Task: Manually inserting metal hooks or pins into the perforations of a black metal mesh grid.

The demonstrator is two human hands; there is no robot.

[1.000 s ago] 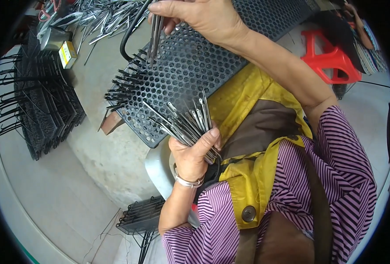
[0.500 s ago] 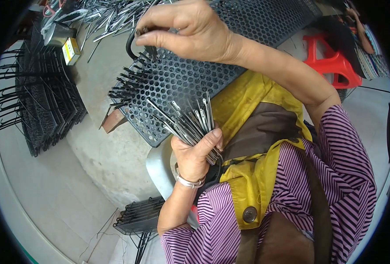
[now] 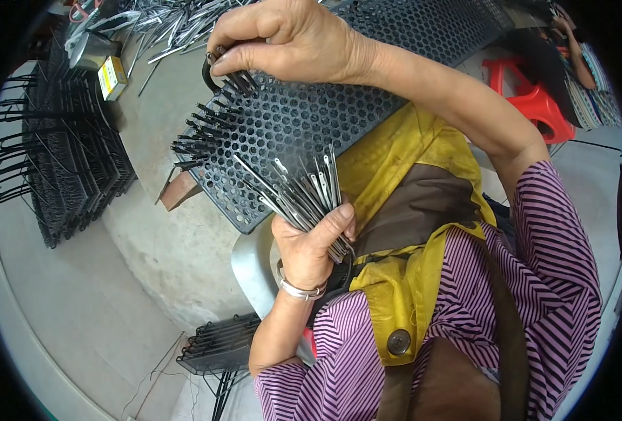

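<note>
A fanned bundle of thin metal strips [image 3: 300,191], with small holes at their ends, rests in my left hand [image 3: 307,242], its fingers closed around the lower ends. My right hand [image 3: 293,43] is over the far left edge of a black perforated tray [image 3: 311,112]. Its thumb and forefinger pinch a dark, thin piece [image 3: 220,55], whose kind I cannot make out. Under and beside those fingers, several dark thin pieces [image 3: 209,119] stick up in a row along the tray's left edge.
A heap of loose metal strips [image 3: 178,28] lies beyond the tray, near a metal can [image 3: 90,50] and a yellow-white box [image 3: 112,78]. Stacked black racks with hooks [image 3: 72,154] stand at left. A red stool [image 3: 535,102] is at right, beside another person's arm [image 3: 579,59].
My right hand has shifted slightly left and away, uncovering more dark pieces on the tray edge. My left hand and its bundle have hardly moved.
</note>
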